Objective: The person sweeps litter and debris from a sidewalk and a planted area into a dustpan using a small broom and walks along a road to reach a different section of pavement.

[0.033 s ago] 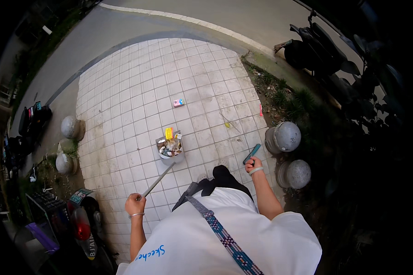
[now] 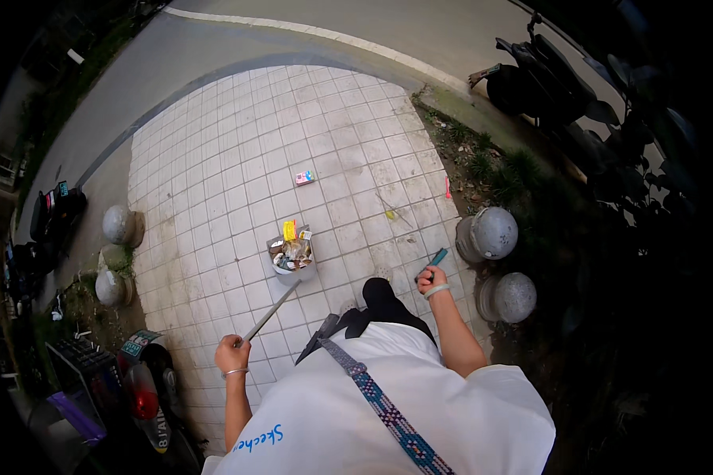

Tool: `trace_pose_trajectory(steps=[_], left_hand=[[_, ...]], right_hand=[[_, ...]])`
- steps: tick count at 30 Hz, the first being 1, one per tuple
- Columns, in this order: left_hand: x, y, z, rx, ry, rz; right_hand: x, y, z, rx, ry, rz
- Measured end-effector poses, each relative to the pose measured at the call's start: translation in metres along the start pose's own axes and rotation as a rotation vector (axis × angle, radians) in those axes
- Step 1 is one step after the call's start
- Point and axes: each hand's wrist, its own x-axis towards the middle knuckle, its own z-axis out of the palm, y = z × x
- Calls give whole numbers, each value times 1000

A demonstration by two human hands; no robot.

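Observation:
My left hand (image 2: 231, 355) is closed round a grey pole (image 2: 268, 313). This pole slants forward to a light grey dustpan (image 2: 299, 277), which stands on the tiles ahead of me. Inside the pan lies mixed litter (image 2: 295, 252), with a yellow packet (image 2: 290, 229) on top at its far edge. Out to the right, my right hand (image 2: 431, 280) grips a teal, stick-like handle (image 2: 437, 257); what it belongs to cannot be made out. Farther off, a small pink and blue box (image 2: 304, 178) lies on the paving. A thin twig with a yellow-green bit (image 2: 390, 214) is right of the dustpan.
Round stone bollards flank the tiled paving (image 2: 214, 158): one (image 2: 495, 233) and another (image 2: 515, 298) at right, two more (image 2: 119, 225) at left. A red scrap (image 2: 448, 188) lies by the planted right edge. Parked scooters (image 2: 543, 79) stand on both sides.
My right hand and the teal handle have shifted very slightly to the left. The whole view has moved a little; the left hand's grip and the dustpan look the same.

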Motion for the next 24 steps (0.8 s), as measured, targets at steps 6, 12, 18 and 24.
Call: trace_pose_trajectory(steps=[6, 12, 18, 24], left_hand=[[48, 29, 0, 48, -31, 58], [96, 73, 12, 88, -75, 68], [140, 116, 16, 106, -101, 99], [170, 152, 23, 139, -177, 113]], right_hand=[[37, 16, 107, 198, -126, 41], [50, -38, 141, 237, -326, 6], [5, -118, 103, 27, -126, -144], [75, -191, 117, -767, 375, -218]])
